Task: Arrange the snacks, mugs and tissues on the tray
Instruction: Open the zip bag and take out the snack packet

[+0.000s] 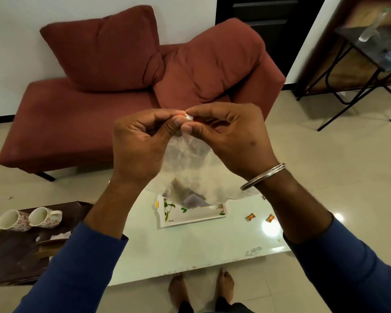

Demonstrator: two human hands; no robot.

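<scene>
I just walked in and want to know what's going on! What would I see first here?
First you'd see two hands, the left hand and right hand, pinching the top of a clear bag held up in the middle. Below it a flowery tray lies on the pale table, with two mugs tipped on their sides at the left. Behind is a big red sofa.

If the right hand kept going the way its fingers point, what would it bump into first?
Most likely the left hand. The right hand points leftward, its fingertips nearly touching the left's as both pinch the top of the clear plastic bag.
</scene>
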